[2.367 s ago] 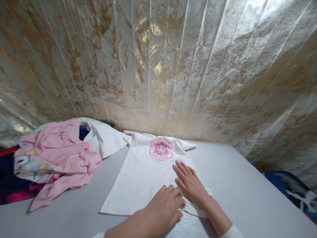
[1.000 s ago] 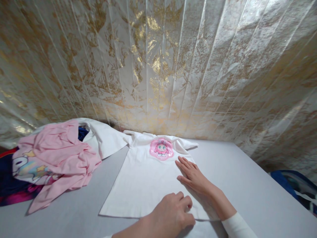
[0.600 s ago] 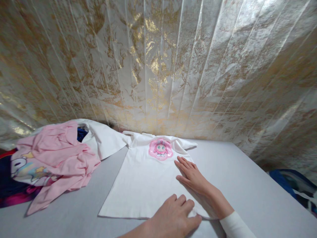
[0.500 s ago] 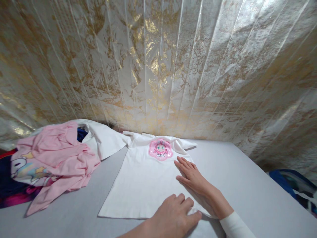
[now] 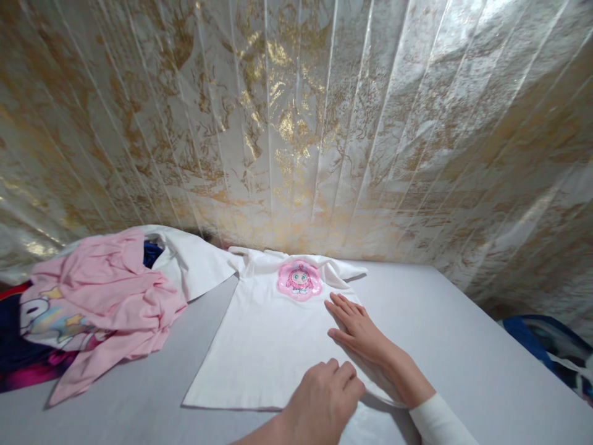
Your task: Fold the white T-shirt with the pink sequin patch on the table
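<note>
A white T-shirt (image 5: pixel 259 352) lies spread face up, its collar at the far side and its hem towards me. A pink flower-shaped patch with a cartoon figure (image 5: pixel 299 280) sits on its chest. My right hand (image 5: pixel 354 326) rests flat and open on the shirt's right side, just below the patch. At the near hem, my left hand (image 5: pixel 324 392) is closed, with its fingers curled down on the cloth. Its fingertips and thumb are mostly hidden beneath the hand.
Crumpled clothes lie at the left: a pink printed top (image 5: pixel 134 296), a white garment (image 5: pixel 199 262) touching the T-shirt's sleeve, and dark cloth (image 5: pixel 23 346). A grey-covered table (image 5: pixel 445 334) extends right, towards a blue-edged bag-like item (image 5: pixel 532 327). A gold-patterned curtain (image 5: pixel 296 123) hangs behind.
My left hand has shifted slightly; its thumb, stretched out before, is now tucked in and the fingers have closed at the hem. My right hand stays put on the shirt.
</note>
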A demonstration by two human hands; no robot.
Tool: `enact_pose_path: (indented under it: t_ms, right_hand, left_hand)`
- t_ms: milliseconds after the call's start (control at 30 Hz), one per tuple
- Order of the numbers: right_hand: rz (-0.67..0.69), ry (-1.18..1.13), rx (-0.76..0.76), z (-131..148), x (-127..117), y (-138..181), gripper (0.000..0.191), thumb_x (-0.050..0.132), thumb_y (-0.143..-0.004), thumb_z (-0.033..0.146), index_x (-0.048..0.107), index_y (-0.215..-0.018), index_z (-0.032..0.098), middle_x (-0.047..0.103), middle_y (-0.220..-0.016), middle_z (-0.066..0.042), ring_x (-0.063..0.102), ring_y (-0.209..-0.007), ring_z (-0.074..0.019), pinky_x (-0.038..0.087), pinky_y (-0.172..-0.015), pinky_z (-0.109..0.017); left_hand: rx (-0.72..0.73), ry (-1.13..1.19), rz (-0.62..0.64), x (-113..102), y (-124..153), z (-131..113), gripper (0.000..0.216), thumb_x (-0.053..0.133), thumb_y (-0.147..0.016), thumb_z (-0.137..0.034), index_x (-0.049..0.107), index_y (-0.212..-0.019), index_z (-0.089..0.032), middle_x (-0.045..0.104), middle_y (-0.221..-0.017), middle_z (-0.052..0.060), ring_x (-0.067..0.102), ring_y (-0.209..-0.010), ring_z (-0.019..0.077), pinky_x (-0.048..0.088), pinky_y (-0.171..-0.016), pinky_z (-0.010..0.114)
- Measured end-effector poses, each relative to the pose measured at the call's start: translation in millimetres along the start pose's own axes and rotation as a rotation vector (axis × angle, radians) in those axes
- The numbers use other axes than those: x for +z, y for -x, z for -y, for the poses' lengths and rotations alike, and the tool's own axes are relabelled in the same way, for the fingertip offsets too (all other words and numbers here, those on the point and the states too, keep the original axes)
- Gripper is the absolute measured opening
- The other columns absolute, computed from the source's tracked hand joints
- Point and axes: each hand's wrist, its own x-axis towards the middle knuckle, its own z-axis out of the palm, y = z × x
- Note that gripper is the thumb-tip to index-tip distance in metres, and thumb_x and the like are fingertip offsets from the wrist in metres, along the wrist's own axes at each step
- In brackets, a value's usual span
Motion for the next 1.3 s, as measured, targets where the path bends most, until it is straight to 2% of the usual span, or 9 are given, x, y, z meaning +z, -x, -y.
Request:
enact_pose_path:
  t_ms: [333, 567, 767, 967, 1100, 1200, 1300]
  right_hand:
    - [-0.003, -0.005, -0.007, 0.1, -0.5, -0.6, 0.062, 0.047, -0.092, 0.045, 0.033, -0.149, 0.026, 0.019, -0.159, -0.007, 0.017, -0.147, -0.0227, 0.021, -0.115, -0.045]
    - [-0.014, 0.059, -0.013, 3.3, 5.2, 0.0, 0.062, 0.042, -0.095, 0.048, 0.032, -0.150, 0.023, 0.020, -0.159, -0.008, 0.016, -0.147, -0.0244, 0.022, -0.115, -0.045]
    - [-0.086, 0.168, 0.013, 1.1, 15.4, -16.0, 0.063, 0.035, -0.097, 0.051, 0.029, -0.151, 0.019, 0.021, -0.158, -0.008, 0.020, -0.146, -0.0246, 0.023, -0.116, -0.046]
    - [-0.131, 0.192, 0.061, -9.6, 7.8, -40.6, 0.058, 0.037, -0.097, 0.043, 0.036, -0.148, 0.016, 0.028, -0.156, -0.011, 0.023, -0.145, -0.0264, 0.026, -0.115, -0.048]
    - [-0.126, 0.171, 0.038, -11.1, 7.7, -14.1, 0.059, 0.041, -0.096, 0.041, 0.033, -0.149, 0.017, 0.025, -0.157, -0.011, 0.024, -0.145, -0.0254, 0.031, -0.114, -0.045]
    - [-0.130, 0.076, -0.049, -5.1, 17.9, 23.2, 0.058, 0.035, -0.099, 0.040, 0.024, -0.152, 0.020, 0.021, -0.158, -0.009, 0.024, -0.145, -0.0219, 0.033, -0.113, -0.042]
    - [-0.135, 0.073, -0.063, 5.9, 25.0, 45.0, 0.054, 0.031, -0.100, 0.039, 0.024, -0.152, 0.025, 0.020, -0.159, -0.005, 0.020, -0.146, -0.0214, 0.029, -0.115, -0.043]
  left_hand:
    - [0.036, 0.041, -0.164, -2.9, -3.8, 3.5, 0.022, 0.075, -0.080, -0.017, 0.053, -0.080, -0.019, 0.059, -0.092, -0.001, 0.054, -0.072, 0.0153, 0.040, -0.058, 0.028]
    - [0.061, -0.018, -0.239, 8.6, -9.4, -1.1, 0.026, 0.078, -0.077, -0.019, 0.053, -0.074, -0.018, 0.056, -0.082, 0.000, 0.052, -0.073, 0.0174, 0.036, -0.055, 0.029]
    - [0.125, -0.016, -0.192, 10.8, -7.1, -1.7, 0.027, 0.077, -0.080, -0.021, 0.051, -0.074, -0.017, 0.057, -0.082, -0.001, 0.051, -0.072, 0.0156, 0.034, -0.054, 0.030]
    - [0.157, -0.048, -0.132, 13.5, -2.3, 0.8, 0.024, 0.070, -0.086, -0.026, 0.051, -0.075, -0.019, 0.057, -0.078, -0.002, 0.051, -0.068, 0.0154, 0.031, -0.051, 0.029]
    - [0.101, -0.013, -0.124, 17.0, -2.9, 0.0, 0.013, 0.066, -0.088, -0.020, 0.053, -0.087, -0.019, 0.058, -0.076, -0.002, 0.052, -0.068, 0.0160, 0.034, -0.050, 0.031]
    - [0.081, 0.031, -0.087, 16.4, -3.3, -2.1, 0.013, 0.065, -0.089, -0.021, 0.053, -0.084, -0.018, 0.060, -0.081, 0.000, 0.055, -0.073, 0.0167, 0.038, -0.055, 0.030]
    - [0.085, 0.115, -0.023, 9.3, -2.6, -5.3, 0.016, 0.068, -0.087, -0.026, 0.057, -0.080, -0.017, 0.061, -0.087, 0.002, 0.056, -0.078, 0.0179, 0.043, -0.063, 0.029]
